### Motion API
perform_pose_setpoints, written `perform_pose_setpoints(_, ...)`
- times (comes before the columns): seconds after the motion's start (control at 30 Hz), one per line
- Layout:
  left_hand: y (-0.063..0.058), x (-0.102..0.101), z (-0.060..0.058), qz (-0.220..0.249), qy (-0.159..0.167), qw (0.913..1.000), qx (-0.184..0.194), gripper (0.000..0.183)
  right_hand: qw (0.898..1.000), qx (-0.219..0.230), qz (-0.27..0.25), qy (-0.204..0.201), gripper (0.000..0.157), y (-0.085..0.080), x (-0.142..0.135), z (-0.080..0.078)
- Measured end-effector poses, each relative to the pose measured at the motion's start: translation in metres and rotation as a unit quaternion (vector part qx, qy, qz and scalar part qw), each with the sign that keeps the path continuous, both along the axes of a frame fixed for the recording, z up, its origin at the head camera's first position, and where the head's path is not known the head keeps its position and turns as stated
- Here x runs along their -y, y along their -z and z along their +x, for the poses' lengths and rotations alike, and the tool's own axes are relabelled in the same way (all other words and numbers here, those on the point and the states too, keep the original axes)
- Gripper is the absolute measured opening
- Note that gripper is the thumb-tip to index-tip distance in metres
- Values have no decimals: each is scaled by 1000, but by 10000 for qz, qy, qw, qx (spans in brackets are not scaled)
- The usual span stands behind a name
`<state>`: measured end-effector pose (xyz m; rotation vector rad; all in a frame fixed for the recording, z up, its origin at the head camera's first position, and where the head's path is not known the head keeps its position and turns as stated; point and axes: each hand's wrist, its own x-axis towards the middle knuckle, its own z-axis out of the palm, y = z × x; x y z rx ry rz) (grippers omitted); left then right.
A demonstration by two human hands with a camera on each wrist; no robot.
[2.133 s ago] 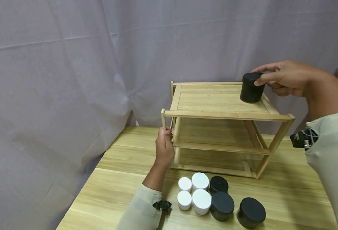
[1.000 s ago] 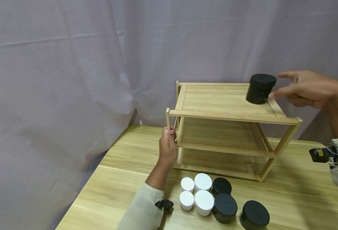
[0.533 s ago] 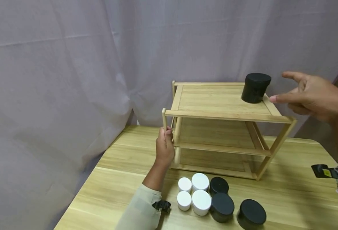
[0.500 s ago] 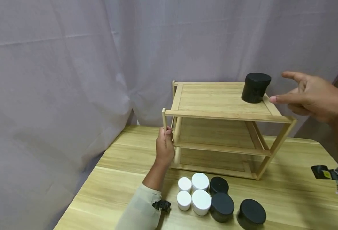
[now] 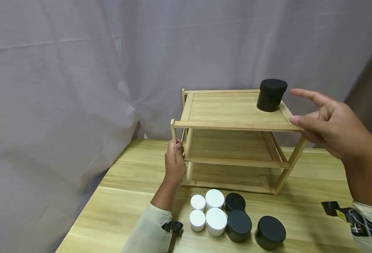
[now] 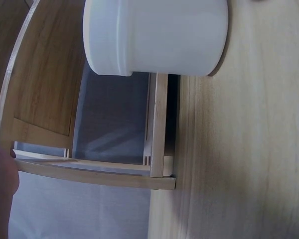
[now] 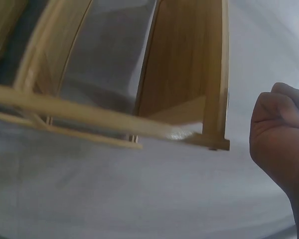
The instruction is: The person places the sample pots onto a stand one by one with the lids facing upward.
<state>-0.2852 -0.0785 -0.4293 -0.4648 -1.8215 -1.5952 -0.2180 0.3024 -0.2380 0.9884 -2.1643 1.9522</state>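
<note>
A three-tier wooden shelf rack [image 5: 230, 109] stands on the table. My left hand [image 5: 175, 161] grips its front left post. A black lidded jar [image 5: 270, 96] sits upright on the top tier, near the right end. To the right of that jar is my right hand [image 5: 334, 128], holding nothing. Its index finger and thumb are spread apart, with the other fingers curled. In the head view the thumb tip overlaps the front right corner of the top tier. The right wrist view shows the hand [image 7: 281, 129] beside the rack's end frame [image 7: 217, 99].
In front of the rack, white lidded jars [image 5: 216, 220] and black jars [image 5: 239, 225] stand grouped on the wooden table [image 5: 119, 203]. One wide black jar [image 5: 270, 232] stands apart to their right. A grey curtain [image 5: 78, 88] hangs behind and to the left.
My right hand has let go of the black jar on the top tier, drawn back to the right, then come lower and nearer. My left hand keeps its grip on the post.
</note>
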Motion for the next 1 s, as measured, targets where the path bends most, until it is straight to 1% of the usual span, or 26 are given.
perform_pose_setpoints(0.03,0,-2,-1,2,24,10000,5,32,9994,-28,-218,-248,74,5,-1,3)
perform_pose_setpoints(0.13,0,-8,-1,49,87,9999,22,28,9955,-127,-566,-748,74,18,-5,12)
perform_pose_setpoints(0.3,1,-18,-2,63,171,9998,124,25,9931,-373,-764,-806,72,40,-8,31)
perform_pose_setpoints(0.37,1,-19,-2,64,172,9997,166,24,9932,-467,-758,-757,70,49,-7,36)
perform_pose_setpoints(0.43,1,-19,-3,79,145,9997,176,24,9914,-465,-849,-881,69,59,-5,40)
perform_pose_setpoints(0.47,1,-19,-3,78,139,9997,175,24,9917,-440,-843,-864,69,64,-4,41)
perform_pose_setpoints(0.53,0,-18,-3,86,151,9997,153,24,9937,-437,-776,-673,67,73,-3,45)
perform_pose_setpoints(0.7,-1,-20,-3,116,191,9997,101,23,9990,-272,-341,57,61,97,-7,54)
perform_pose_setpoints(0.77,-1,-21,-3,133,190,9997,77,23,9995,-176,-166,218,58,107,-10,57)
perform_pose_setpoints(0.9,-3,-22,-3,135,170,9997,61,25,9995,51,-97,299,52,126,-15,61)
perform_pose_setpoints(1.0,-5,-22,-3,125,139,9998,112,25,9991,234,16,342,49,137,-17,62)
